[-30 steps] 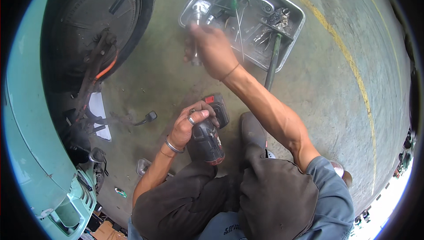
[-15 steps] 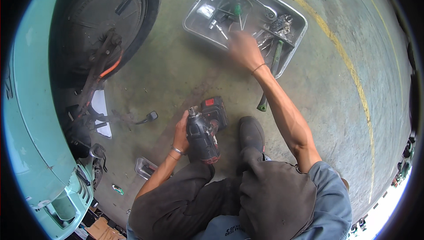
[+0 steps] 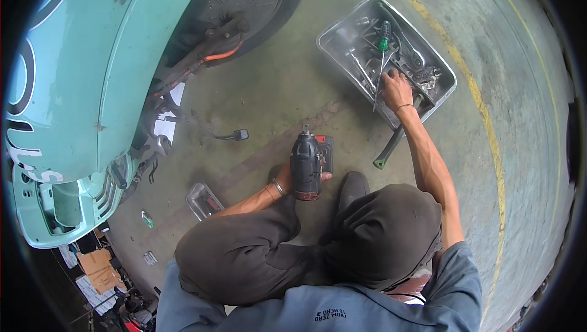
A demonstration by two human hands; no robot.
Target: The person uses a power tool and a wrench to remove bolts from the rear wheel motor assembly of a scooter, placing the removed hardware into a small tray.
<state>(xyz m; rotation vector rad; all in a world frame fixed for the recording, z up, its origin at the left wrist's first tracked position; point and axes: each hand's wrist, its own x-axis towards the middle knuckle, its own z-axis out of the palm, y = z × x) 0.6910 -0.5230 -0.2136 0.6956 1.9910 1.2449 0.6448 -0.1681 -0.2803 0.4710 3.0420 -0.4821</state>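
My left hand [image 3: 284, 178] is wrapped round the grip of a black cordless impact wrench [image 3: 305, 164], just in front of my knees. The wrench's square drive points away from me, and its battery shows at the right. My right hand [image 3: 397, 91] reaches into a metal tray [image 3: 348, 21] at the near side, fingers curled down among the tools; what they grip, if anything, is hidden. Beside it lie a green-handled screwdriver [image 3: 384, 36], a socket bar [image 3: 363, 73] and a ratchet [image 3: 416, 58]. A green-handled hammer [image 3: 390, 147] leans out over the tray's near rim.
At the left stands a turquoise scooter [image 3: 110, 87] with its wheel [image 3: 263, 11] and an orange cable [image 3: 223, 54]. A pedal-like lever [image 3: 240, 134] juts out from it. A small clear tray [image 3: 197, 200] sits on the floor by my left forearm. A yellow line [image 3: 483, 106] runs along the right.
The view has shifted, so the scooter and tray appear farther right. My left hand has turned the impact wrench more upright in view. My right hand has settled among the tools, no longer blurred.
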